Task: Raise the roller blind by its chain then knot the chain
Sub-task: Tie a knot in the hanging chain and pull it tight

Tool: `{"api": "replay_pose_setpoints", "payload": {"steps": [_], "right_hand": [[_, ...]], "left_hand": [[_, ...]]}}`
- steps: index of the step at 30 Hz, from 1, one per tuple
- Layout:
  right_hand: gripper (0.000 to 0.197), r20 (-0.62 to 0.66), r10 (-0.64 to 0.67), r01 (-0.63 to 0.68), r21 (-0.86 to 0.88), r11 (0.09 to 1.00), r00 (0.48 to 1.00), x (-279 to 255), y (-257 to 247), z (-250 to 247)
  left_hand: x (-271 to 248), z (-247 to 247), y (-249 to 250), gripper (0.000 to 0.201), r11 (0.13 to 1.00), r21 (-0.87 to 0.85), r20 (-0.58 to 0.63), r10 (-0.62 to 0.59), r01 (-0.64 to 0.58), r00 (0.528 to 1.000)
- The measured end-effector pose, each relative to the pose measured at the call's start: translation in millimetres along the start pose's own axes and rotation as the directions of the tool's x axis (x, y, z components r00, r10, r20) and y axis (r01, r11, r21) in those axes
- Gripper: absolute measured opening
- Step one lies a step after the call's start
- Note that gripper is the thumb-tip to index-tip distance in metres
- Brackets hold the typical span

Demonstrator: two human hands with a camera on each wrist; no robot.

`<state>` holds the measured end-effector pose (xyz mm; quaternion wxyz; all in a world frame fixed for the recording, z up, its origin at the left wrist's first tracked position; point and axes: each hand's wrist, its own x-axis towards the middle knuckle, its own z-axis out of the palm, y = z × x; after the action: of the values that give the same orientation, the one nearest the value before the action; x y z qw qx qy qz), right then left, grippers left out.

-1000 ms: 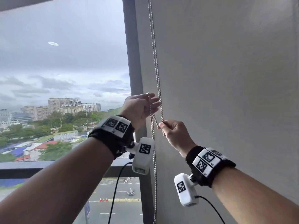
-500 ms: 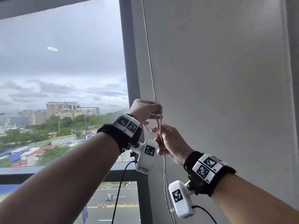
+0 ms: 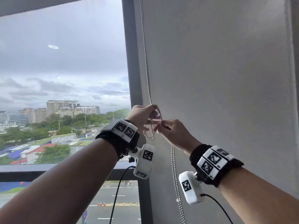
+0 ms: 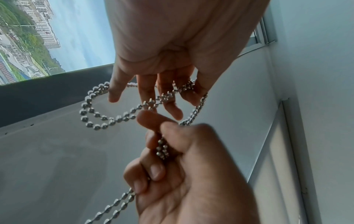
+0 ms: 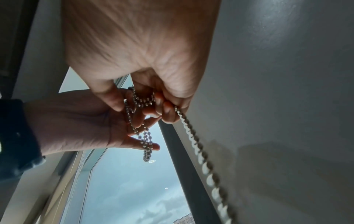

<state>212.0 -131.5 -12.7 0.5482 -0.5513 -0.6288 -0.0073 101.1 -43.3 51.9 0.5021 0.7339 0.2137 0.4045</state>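
The metal bead chain (image 3: pixel 147 65) hangs down along the dark window post to my two hands, which meet at about chest height. My left hand (image 3: pixel 142 117) holds the chain over its fingers, and a small loop (image 3: pixel 151 137) hangs below them. In the left wrist view the doubled chain (image 4: pixel 90 106) curls round the left fingers (image 4: pixel 168 106). My right hand (image 3: pixel 161 126) pinches the chain just right of the left hand; its fist (image 4: pixel 172 151) is closed on both strands. Below it the chain (image 3: pixel 175 175) drops out of view. No blind fabric covers the window glass.
A dark upright window post (image 3: pixel 131 62) stands just left of the chain. Left of it, the glass (image 3: pixel 64 62) shows sky and city. A pale grey panel (image 3: pixel 218 70) fills the right; I cannot tell if it is wall or blind. Camera cables (image 3: pixel 116 191) hang below my wrists.
My hands have come closer together. The chain, earlier stretched between them, now wraps over my left fingers with a loop hanging below.
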Motion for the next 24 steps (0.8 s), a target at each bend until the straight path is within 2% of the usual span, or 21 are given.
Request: {"api": "replay_pose_setpoints", "payload": {"steps": [2,5,9,11,14,17,21,24], "right_hand": [[0.025,0.031,-0.020,0.023,-0.093,0.995,0.999,1.4,0.3,-0.8],[0.032,-0.013,-0.011,0.010,-0.069,0.998,1.000,7.0,1.0,-3.6],[0.028,-0.071,0.001,-0.014,-0.184,0.983,0.997,21.9,-1.2,-6.4],[0.025,-0.106,-0.002,-0.017,-0.175,0.984,0.994,30.0,-5.0,-5.0],[0.022,-0.140,0.074,-0.070,0.031,0.997,0.987,38.4,-13.4,-1.6],[0.029,-0.117,0.108,-0.077,0.244,0.967,0.987,41.9,-25.5,3.8],[0.033,-0.081,0.212,-0.157,0.432,0.888,0.974,42.2,-31.7,6.2],[0.033,-0.049,0.272,-0.205,0.536,0.819,0.961,40.9,-30.1,7.9]], "left_hand": [[1.0,-3.1,-2.4,0.027,1.000,-0.023,0.004,-0.017,0.017,1.000],[0.2,-8.1,-7.4,0.032,0.995,-0.077,0.067,-0.052,0.057,0.996],[-1.3,-11.8,-12.0,0.038,0.988,-0.127,0.149,-0.064,0.083,0.987],[-2.6,-10.3,-11.9,0.045,0.985,-0.158,0.185,-0.045,0.075,0.982],[-7.8,-5.8,-8.3,0.049,0.983,-0.178,0.234,-0.003,0.045,0.972],[-11.7,-1.5,-6.8,0.035,0.976,-0.217,0.264,0.028,0.030,0.964],[-10.5,-2.8,-10.6,0.026,0.974,-0.215,0.300,0.001,0.066,0.954],[-14.2,-3.9,-10.4,0.029,0.981,-0.168,0.356,-0.027,0.093,0.934]]}}
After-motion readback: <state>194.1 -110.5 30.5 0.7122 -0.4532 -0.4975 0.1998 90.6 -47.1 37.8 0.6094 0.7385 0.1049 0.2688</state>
